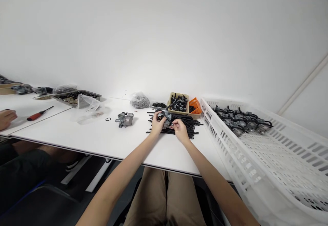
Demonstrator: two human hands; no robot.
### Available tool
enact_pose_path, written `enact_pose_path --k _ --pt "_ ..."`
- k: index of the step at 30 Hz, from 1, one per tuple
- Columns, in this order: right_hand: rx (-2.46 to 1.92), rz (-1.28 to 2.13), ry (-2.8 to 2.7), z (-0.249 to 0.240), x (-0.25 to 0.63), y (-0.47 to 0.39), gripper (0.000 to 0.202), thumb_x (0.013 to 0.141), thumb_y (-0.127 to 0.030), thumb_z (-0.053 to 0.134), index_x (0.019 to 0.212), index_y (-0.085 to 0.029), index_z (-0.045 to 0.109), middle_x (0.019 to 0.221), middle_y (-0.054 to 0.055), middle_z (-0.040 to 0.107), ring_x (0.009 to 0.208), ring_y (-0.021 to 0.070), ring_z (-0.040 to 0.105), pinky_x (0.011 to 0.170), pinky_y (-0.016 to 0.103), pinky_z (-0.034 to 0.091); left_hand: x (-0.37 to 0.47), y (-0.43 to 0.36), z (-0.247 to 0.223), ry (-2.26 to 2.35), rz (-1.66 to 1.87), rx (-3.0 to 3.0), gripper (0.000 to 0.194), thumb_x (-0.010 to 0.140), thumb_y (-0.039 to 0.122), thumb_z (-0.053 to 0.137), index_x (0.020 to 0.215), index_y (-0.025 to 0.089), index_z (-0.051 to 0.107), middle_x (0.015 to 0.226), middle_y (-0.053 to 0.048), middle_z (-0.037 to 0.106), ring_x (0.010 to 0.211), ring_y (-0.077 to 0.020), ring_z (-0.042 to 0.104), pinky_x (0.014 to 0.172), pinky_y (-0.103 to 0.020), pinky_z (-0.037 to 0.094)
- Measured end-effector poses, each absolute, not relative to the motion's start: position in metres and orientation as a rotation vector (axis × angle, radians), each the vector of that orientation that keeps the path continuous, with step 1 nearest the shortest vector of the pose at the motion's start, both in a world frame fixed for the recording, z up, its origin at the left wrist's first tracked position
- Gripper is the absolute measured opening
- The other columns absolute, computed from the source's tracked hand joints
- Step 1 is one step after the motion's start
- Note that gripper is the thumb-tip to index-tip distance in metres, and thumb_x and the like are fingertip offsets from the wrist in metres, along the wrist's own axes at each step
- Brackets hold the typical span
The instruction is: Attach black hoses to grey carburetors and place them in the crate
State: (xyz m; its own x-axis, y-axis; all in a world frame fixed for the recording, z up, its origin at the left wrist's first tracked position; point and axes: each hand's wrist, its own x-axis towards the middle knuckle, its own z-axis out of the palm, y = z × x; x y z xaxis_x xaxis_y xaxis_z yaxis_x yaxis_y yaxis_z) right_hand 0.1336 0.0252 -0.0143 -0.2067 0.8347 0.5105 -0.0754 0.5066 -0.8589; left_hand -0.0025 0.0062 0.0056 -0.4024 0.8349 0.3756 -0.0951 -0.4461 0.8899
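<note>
A grey metal carburetor [167, 115] with black hose on it is held above a pile of black rubber hoses [188, 125]. My left hand [156, 125] is closed round its left side. My right hand [180, 129] pinches a thin black hose end at the carburetor's lower right; the fingers partly hide it. Another carburetor [124, 119] sits on the white table to the left, with a black O-ring [108, 119] beside it.
Behind the hoses are a beige bin [178, 103] of black parts and an orange basket [195, 106]. To the right, a white crate [256, 154] holds several carburetors. Plastic bags, a metal tray [78, 97], a red screwdriver [38, 114] and a co-worker's hand [7, 118] are left.
</note>
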Motion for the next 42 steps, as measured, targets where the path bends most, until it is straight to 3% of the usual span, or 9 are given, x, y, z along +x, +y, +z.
enact_pose_path --k 5,9,15,18,26,31,35,39,42 --pt "-0.816 0.767 -1.602 -0.018 0.136 0.03 0.014 0.072 -0.032 0.058 0.071 -0.02 0.051 0.074 0.002 0.052 0.065 0.0154 0.05 0.062 0.03 0.043 -0.004 0.011 0.0 1.101 1.864 1.159 0.041 0.071 0.034 0.069 0.107 0.02 0.056 0.079 0.0 0.053 0.064 -0.0118 0.051 0.061 -0.023 0.045" --pt "-0.866 0.865 -1.538 -0.017 0.139 0.03 0.017 0.072 -0.034 0.06 0.078 -0.021 0.052 0.072 0.001 0.053 0.061 0.0141 0.047 0.06 0.028 0.042 -0.004 0.011 -0.001 1.035 1.812 1.135 0.043 0.07 0.038 0.07 0.107 0.021 0.057 0.077 0.001 0.053 0.062 -0.0124 0.053 0.057 -0.024 0.047" --pt "-0.66 1.241 -1.396 -0.009 0.142 0.026 0.052 0.066 -0.036 0.072 0.114 -0.024 0.054 0.119 0.008 0.06 0.094 0.0189 0.061 0.085 0.034 0.049 -0.002 0.008 -0.001 0.986 1.78 1.106 0.044 0.07 0.038 0.069 0.108 0.02 0.057 0.088 -0.002 0.06 0.074 -0.0152 0.058 0.065 -0.026 0.05" --pt "-0.614 1.336 -1.371 -0.006 0.141 0.022 0.062 0.069 -0.039 0.072 0.125 -0.026 0.05 0.124 0.008 0.06 0.11 0.0225 0.059 0.094 0.037 0.047 -0.001 0.007 -0.001 0.947 1.762 1.186 0.04 0.071 0.036 0.067 0.106 0.019 0.059 0.095 -0.004 0.063 0.084 -0.0169 0.059 0.074 -0.027 0.049" --pt "-0.648 1.283 -1.411 -0.006 0.143 0.023 0.061 0.066 -0.043 0.077 0.118 -0.021 0.054 0.106 0.009 0.069 0.104 0.0256 0.064 0.097 0.044 0.048 -0.004 0.007 -0.004 0.88 1.712 1.203 0.04 0.073 0.034 0.064 0.109 0.019 0.061 0.103 -0.005 0.064 0.093 -0.0204 0.059 0.084 -0.03 0.047" --pt "-0.636 1.195 -1.517 -0.006 0.137 0.018 0.073 0.065 -0.037 0.077 0.129 -0.023 0.045 0.114 0.009 0.066 0.108 0.0229 0.062 0.096 0.04 0.049 -0.003 0.01 -0.006 0.816 1.677 1.201 0.045 0.074 0.036 0.066 0.116 0.019 0.059 0.113 -0.007 0.063 0.103 -0.0235 0.059 0.093 -0.035 0.046" --pt "-0.641 1.058 -1.502 -0.003 0.136 0.012 0.063 0.063 -0.031 0.077 0.119 -0.022 0.049 0.113 0.008 0.065 0.104 0.0223 0.064 0.095 0.04 0.051 -0.004 0.011 -0.003 0.779 1.713 1.285 0.051 0.077 0.043 0.066 0.122 0.02 0.057 0.126 -0.008 0.057 0.119 -0.0252 0.051 0.101 -0.035 0.043" --pt "-0.633 0.787 -1.409 0.011 0.14 0.004 0.052 0.067 -0.03 0.074 0.113 -0.02 0.052 0.111 0.009 0.065 0.102 0.0218 0.064 0.094 0.039 0.051 -0.004 0.007 0.002 0.741 1.599 1.335 0.065 0.08 0.054 0.06 0.138 0.029 0.042 0.141 -0.008 0.043 0.112 -0.0271 0.055 0.07 -0.031 0.058" --pt "-0.612 0.581 -1.188 0.031 0.15 -0.016 0.051 0.071 -0.032 0.071 0.115 -0.018 0.05 0.114 0.012 0.063 0.103 0.0219 0.064 0.092 0.038 0.052 -0.002 0.002 0.006 0.75 1.552 1.433 0.065 0.083 0.059 0.051 0.138 0.028 0.039 0.147 -0.01 0.032 0.105 -0.0265 0.057 0.053 -0.026 0.057"
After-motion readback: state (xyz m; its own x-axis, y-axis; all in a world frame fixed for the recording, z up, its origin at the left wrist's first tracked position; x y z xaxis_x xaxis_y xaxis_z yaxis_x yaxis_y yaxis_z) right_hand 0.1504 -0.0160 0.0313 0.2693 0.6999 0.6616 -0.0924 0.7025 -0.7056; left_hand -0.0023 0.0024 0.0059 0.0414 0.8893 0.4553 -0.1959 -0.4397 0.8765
